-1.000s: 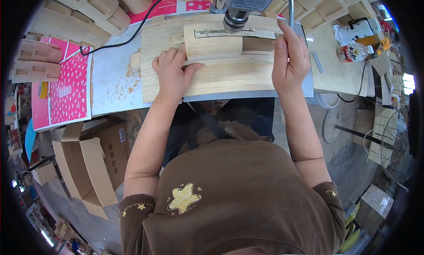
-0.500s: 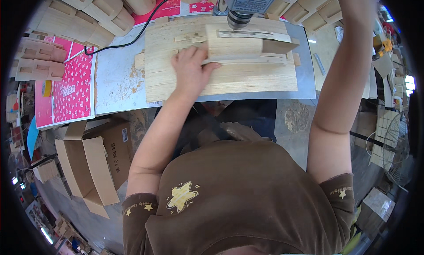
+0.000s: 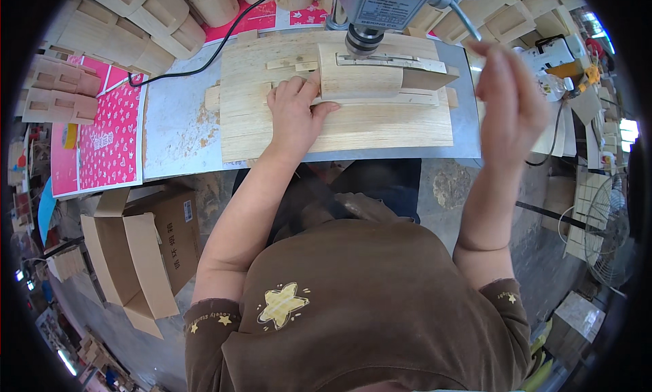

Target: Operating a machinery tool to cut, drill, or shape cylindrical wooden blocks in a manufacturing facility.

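The left hand [image 3: 295, 117] rests at the left end of a pale, curved wooden block [image 3: 360, 83]. Its fingers are bent and close together, the thumb held apart along the block's near side; whether they pinch it cannot be told. The block lies on a wooden board [image 3: 380, 132] upon the tabletop [image 3: 173, 141], beneath the drill chuck [image 3: 362, 41]. It appears stiff and fairly light, with a dry grain unlikely to slip, though thin edges at its far side might chip; the left end and long near side seem the surest holds. Farther right, the right hand [image 3: 513, 110] is blurred near the drill lever [image 3: 465, 20]; whether its fingers touch the lever, or are bent around anything, cannot be told.

Surroundings, left to right: a roll of yellow tape [image 3: 68, 135]; stacked wooden pieces [image 3: 88, 32]; a pink patterned sheet [image 3: 112, 164]; an open cardboard box [image 3: 146, 256], lower than the tabletop; a black cable [image 3: 216, 50]; a clear bottle [image 3: 553, 86]; a fan [image 3: 604, 236]. The chuck overhangs the block's far side, obstructing access from above.
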Motion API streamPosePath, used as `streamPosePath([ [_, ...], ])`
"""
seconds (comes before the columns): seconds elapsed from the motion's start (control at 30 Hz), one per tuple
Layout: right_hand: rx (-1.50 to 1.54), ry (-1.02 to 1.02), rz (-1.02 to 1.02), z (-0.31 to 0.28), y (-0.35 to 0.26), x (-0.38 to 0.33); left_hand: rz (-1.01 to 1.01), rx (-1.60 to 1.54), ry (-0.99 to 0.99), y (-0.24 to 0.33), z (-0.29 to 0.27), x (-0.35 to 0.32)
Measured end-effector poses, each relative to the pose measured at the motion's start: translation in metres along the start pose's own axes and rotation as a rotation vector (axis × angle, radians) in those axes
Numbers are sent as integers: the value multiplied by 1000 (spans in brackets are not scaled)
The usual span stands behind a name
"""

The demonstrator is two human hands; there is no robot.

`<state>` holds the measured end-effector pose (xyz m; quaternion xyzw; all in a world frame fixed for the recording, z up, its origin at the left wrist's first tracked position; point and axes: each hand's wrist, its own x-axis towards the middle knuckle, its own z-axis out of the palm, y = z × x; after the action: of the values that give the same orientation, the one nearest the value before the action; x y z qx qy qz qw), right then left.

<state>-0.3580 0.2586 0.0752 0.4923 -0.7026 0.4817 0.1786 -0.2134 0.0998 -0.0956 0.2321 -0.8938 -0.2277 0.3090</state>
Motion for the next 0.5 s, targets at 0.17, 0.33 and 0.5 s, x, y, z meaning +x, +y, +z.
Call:
streamPosePath([
  [0.17,14,74,-61,48,43,-45,18,-5,-10,4,-2,3],
  [0.33,7,120,-188,50,52,-43,17,4,3,4,-1,3],
  [0.5,-38,187,-312,19,35,-11,-2,21,1,1,1,1],
])
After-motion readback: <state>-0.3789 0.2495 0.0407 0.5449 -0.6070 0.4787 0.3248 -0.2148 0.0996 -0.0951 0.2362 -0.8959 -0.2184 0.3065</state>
